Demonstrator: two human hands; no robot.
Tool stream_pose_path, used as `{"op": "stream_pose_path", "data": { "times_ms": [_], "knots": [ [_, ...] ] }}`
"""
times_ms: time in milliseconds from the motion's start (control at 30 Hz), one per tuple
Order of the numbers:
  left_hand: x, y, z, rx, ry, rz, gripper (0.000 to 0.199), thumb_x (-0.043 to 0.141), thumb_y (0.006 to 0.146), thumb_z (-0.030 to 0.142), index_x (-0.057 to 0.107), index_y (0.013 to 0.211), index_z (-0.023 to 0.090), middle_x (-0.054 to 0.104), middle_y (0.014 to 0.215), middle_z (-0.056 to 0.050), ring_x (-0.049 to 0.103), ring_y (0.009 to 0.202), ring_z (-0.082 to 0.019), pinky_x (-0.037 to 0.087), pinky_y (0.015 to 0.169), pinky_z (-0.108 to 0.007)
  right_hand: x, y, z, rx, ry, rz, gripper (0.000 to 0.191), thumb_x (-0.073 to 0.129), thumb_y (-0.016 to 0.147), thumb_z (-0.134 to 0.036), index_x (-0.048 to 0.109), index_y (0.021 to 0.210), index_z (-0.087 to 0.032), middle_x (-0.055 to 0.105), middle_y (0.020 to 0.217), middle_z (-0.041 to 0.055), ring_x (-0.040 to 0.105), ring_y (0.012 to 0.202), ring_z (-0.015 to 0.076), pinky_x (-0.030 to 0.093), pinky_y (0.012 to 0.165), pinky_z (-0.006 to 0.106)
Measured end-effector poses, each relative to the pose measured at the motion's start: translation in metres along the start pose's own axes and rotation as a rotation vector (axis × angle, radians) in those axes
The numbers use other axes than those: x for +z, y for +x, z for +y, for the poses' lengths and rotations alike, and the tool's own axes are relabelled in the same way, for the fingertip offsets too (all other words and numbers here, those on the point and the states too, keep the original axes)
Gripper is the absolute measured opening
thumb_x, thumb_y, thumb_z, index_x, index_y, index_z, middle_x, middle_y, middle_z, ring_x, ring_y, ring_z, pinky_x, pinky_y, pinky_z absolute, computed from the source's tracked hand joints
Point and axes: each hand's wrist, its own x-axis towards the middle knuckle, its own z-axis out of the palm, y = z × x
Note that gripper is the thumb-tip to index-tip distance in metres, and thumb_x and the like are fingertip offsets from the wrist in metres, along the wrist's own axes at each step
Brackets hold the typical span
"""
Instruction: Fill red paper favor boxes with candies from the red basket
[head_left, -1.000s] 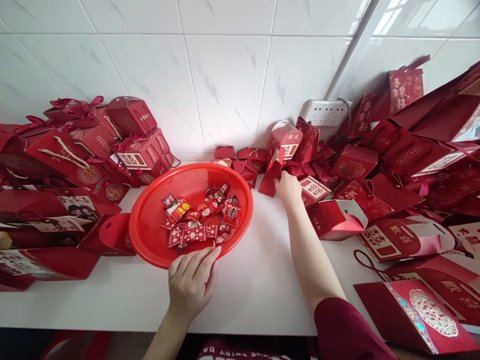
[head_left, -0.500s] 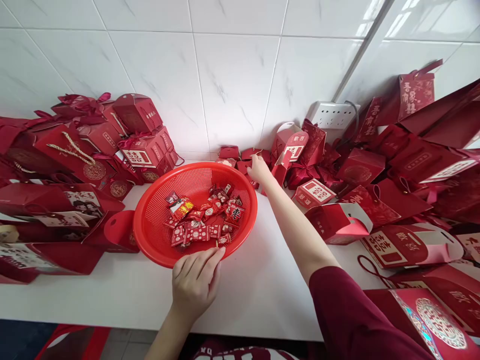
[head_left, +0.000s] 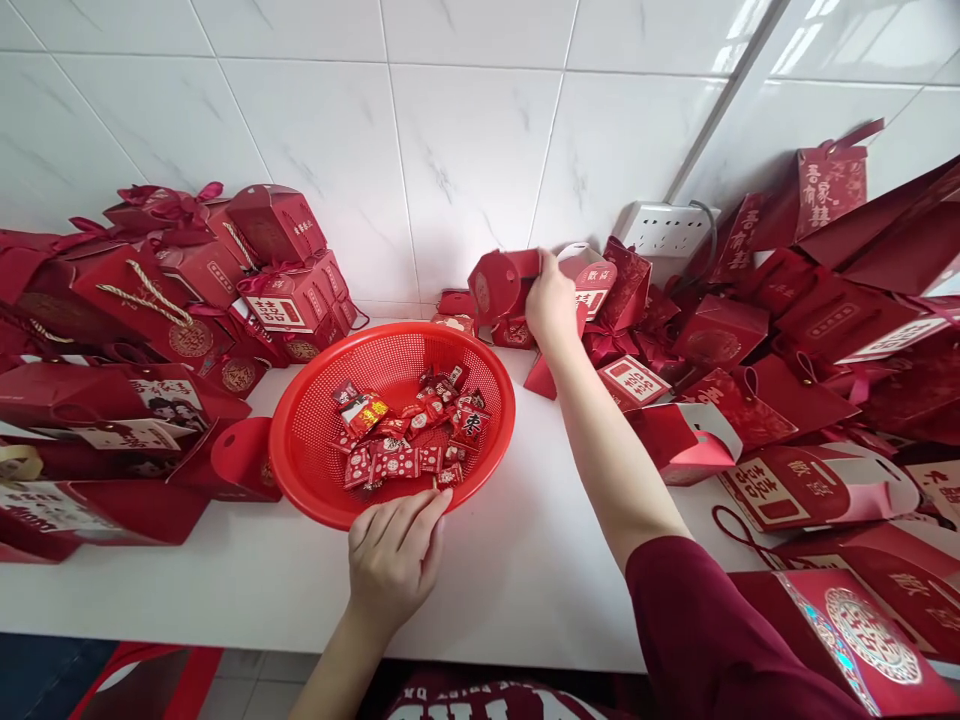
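My right hand (head_left: 551, 305) is reaching out near the wall, its fingers closed on a small dark red gift box (head_left: 496, 285) lifted above other boxes. My left hand (head_left: 397, 550) is at the near rim of a round red plastic basket (head_left: 296, 470), fingers curled over the edge. Wrapped candies (head_left: 394, 463) in red, yellow and dark wrappers lie inside the basket, near my left fingertips. Whether those fingertips also pinch something small, I cannot tell.
Red gift boxes and bags with ribbons (head_left: 187, 270) are piled on the left. Many more red boxes (head_left: 787, 400) crowd the right side. A white power strip (head_left: 667, 228) sits by the tiled wall (head_left: 472, 160). Everything stands on a white table (head_left: 517, 560).
My right hand has picked up a red gift box from among the boxes by the wall and raised it, moving slightly right. My left hand stays at the basket rim.
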Motion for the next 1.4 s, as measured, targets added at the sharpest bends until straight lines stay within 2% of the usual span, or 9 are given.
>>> {"op": "stream_pose_path", "data": {
  "times_ms": [167,267,367,500,800,967,1067,1233,1400],
  "knots": [
    [-0.002,-0.001,-0.003,0.005,-0.015,-0.050,0.031,0.064,0.090,0.015,0.069,0.121,0.020,0.078,0.103,-0.005,0.070,0.088,-0.020,0.039,0.087,-0.036,-0.082,-0.056,0.000,0.037,0.127,0.189,0.027,0.041,0.097,-0.026,0.067,0.093,-0.019,0.062,0.072,0.0047,0.063,0.071,0.0213,0.049,0.071,0.035],
    [-0.005,0.002,-0.003,-0.024,-0.083,-0.036,0.028,0.064,0.090,0.016,0.071,0.117,0.022,0.077,0.105,-0.005,0.070,0.092,-0.021,0.041,0.089,-0.037,-0.122,-0.104,0.017,0.078,0.149,0.025,0.023,0.057,0.089,-0.027,0.064,0.068,-0.019,0.053,0.056,0.0002,0.052,0.058,0.0166,0.041,0.058,0.028],
    [-0.009,0.010,0.001,-0.069,-0.265,0.018,0.030,0.064,0.088,0.010,0.070,0.115,0.022,0.075,0.107,-0.006,0.069,0.098,-0.022,0.047,0.092,-0.038,-0.140,-0.147,0.041,0.079,0.168,-0.262,0.018,0.059,0.088,-0.027,0.074,0.078,-0.021,0.066,0.068,0.0007,0.058,0.063,0.0175,0.043,0.059,0.028],
    [-0.011,0.033,0.018,0.014,-0.509,0.009,0.038,0.063,0.086,0.004,0.067,0.119,0.022,0.071,0.109,-0.008,0.067,0.101,-0.022,0.055,0.090,-0.037,-0.128,-0.186,0.062,0.160,0.284,-0.530,0.021,0.059,0.089,-0.032,0.078,0.085,-0.023,0.073,0.079,0.0014,0.065,0.073,0.0197,0.046,0.061,0.028],
    [0.045,0.075,0.055,0.355,-0.666,-0.477,0.046,0.070,0.089,0.037,0.061,0.132,0.021,0.068,0.129,-0.010,0.059,0.127,-0.028,0.047,0.111,-0.050,-0.084,-0.218,0.058,0.019,0.368,-0.392,0.016,0.056,0.090,-0.022,0.072,0.090,-0.022,0.072,0.099,0.0049,0.067,0.093,0.0204,0.049,0.083,0.031],
    [0.079,0.068,0.052,0.432,-0.637,-0.368,0.038,0.069,0.088,0.042,0.068,0.119,0.020,0.069,0.116,-0.011,0.062,0.116,-0.030,0.048,0.107,-0.051,-0.076,-0.221,0.064,0.103,0.502,-0.500,0.015,0.051,0.094,-0.029,0.065,0.097,-0.022,0.068,0.083,-0.0004,0.062,0.076,0.0174,0.047,0.072,0.028],
    [0.091,0.058,0.051,0.375,-0.654,-0.166,0.037,0.066,0.086,0.044,0.067,0.114,0.019,0.065,0.105,-0.011,0.062,0.108,-0.029,0.053,0.097,-0.047,-0.070,-0.222,0.066,0.145,0.611,-0.511,0.025,0.047,0.098,-0.042,0.061,0.090,-0.023,0.060,0.069,-0.0040,0.054,0.064,0.0152,0.044,0.063,0.027],
    [0.098,0.042,0.054,0.324,-0.656,0.137,0.026,0.065,0.083,0.038,0.059,0.101,0.020,0.061,0.093,-0.009,0.063,0.099,-0.027,0.057,0.088,-0.044,-0.056,-0.224,0.072,0.229,0.554,-0.236,0.024,0.060,0.089,-0.046,0.060,0.086,-0.022,0.063,0.083,0.0003,0.057,0.077,0.0177,0.048,0.072,0.029],
    [0.097,0.038,0.057,0.428,-0.509,0.173,0.009,0.061,0.081,0.019,0.064,0.088,0.025,0.062,0.084,-0.004,0.065,0.096,-0.022,0.056,0.087,-0.039,-0.053,-0.224,0.073,0.407,0.418,0.018,0.032,0.073,0.079,-0.042,0.046,0.075,-0.025,0.047,0.064,-0.0059,0.045,0.059,0.0143,0.043,0.060,0.027]
  ]
}}
